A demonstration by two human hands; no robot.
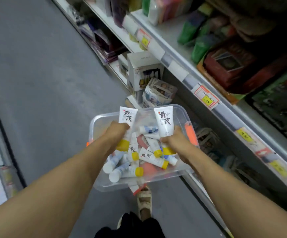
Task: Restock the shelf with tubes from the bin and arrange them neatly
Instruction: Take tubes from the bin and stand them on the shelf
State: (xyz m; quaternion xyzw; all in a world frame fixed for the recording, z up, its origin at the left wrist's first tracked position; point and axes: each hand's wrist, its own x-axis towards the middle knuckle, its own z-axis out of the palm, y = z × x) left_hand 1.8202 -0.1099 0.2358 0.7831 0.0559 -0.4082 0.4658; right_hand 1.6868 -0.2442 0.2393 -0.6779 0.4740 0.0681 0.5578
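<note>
Shelving (206, 69) runs along your right; beside it sits the clear bin (97, 125), heaped with tubes (154, 158). Your left hand (115, 134) grips one white yellow-capped tube (127, 116) above its far edge, your right hand (172, 140) another (164, 120)

Floor (41, 69): grey and smooth, running the length of the aisle; a sandalled foot (144, 200) stands on it.
Upper shelf (172, 34): white board holding green packs (199, 43), a red box (232, 66) and a white bottle (154, 12); price tags (206, 97) line its front edge.
Lower shelf (115, 67): carries a white carton (143, 71); a printed pack (158, 93) sits just beside the carton.
</note>
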